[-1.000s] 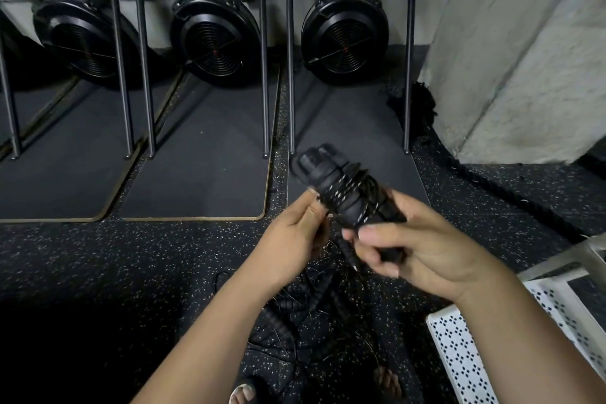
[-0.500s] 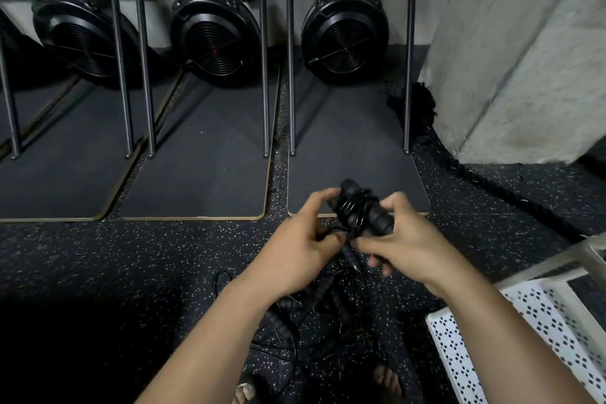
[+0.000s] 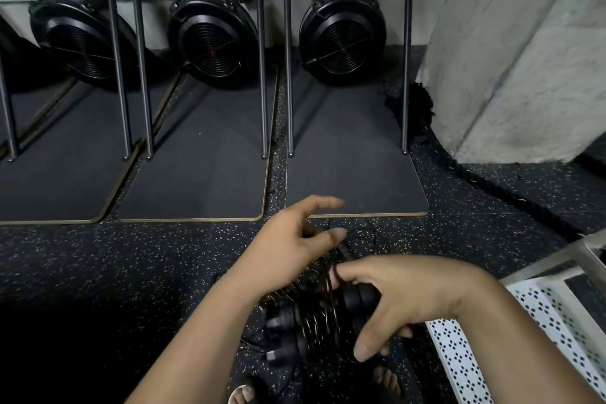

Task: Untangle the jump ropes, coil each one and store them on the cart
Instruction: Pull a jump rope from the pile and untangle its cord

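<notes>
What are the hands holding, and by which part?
The right hand grips a coiled jump rope by its black handles. The left hand looks open, holding nothing.

Left: the speckled floor (image 3: 98, 272) lies open from the left hand (image 3: 288, 249) out to the mat edges.
Ahead: steel poles (image 3: 261, 75) stand upright on dark mats (image 3: 354, 174), with narrow gaps between them; fan wheels (image 3: 342, 36) close off the back.
Right: a concrete pillar (image 3: 524, 59) blocks that side, and a thick black rope (image 3: 485, 179) lies along its foot.
Lower right: the white perforated cart (image 3: 459, 371) stands just beside the right hand (image 3: 410, 302).
Below: loose jump ropes (image 3: 367, 233) lie tangled on the floor under both hands, near the feet (image 3: 387, 380).
</notes>
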